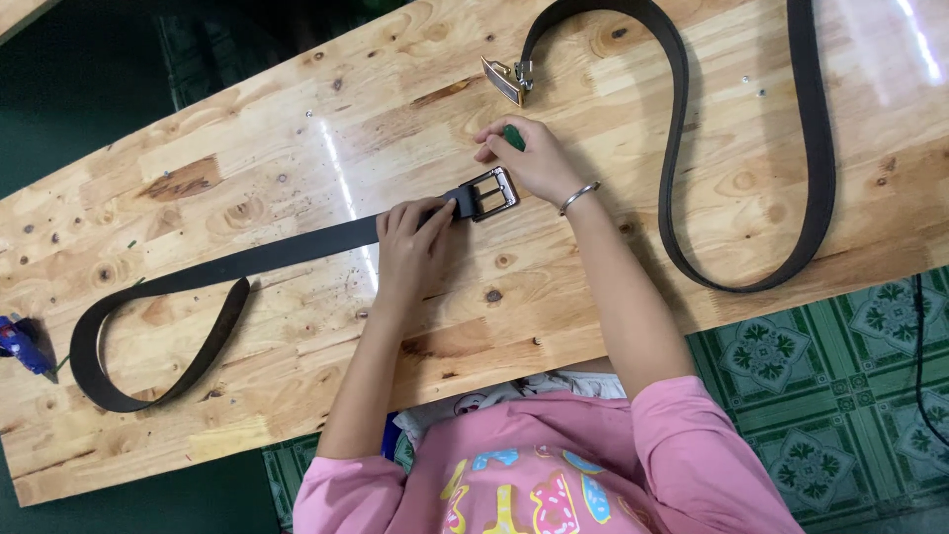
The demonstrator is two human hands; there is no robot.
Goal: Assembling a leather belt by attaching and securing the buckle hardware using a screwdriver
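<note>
A dark belt (pixel 247 262) lies across the wooden table (pixel 297 129), looping back at the left end. Its silver buckle (pixel 489 193) sits near the table's middle. My left hand (pixel 410 242) presses flat on the strap just left of the buckle. My right hand (pixel 534 158) rests right beside the buckle, fingers closed around a small green-handled tool (pixel 514 136). A second dark belt (pixel 682 148) curves over the right half of the table, with its gold and silver buckle (pixel 506 79) lying just above my right hand.
A blue object (pixel 22 341) lies at the table's left edge. Small screws or studs (pixel 759 92) are scattered on the wood. Green patterned floor tiles (pixel 820 396) show below the table at right, with a black cable (pixel 919 346) hanging there.
</note>
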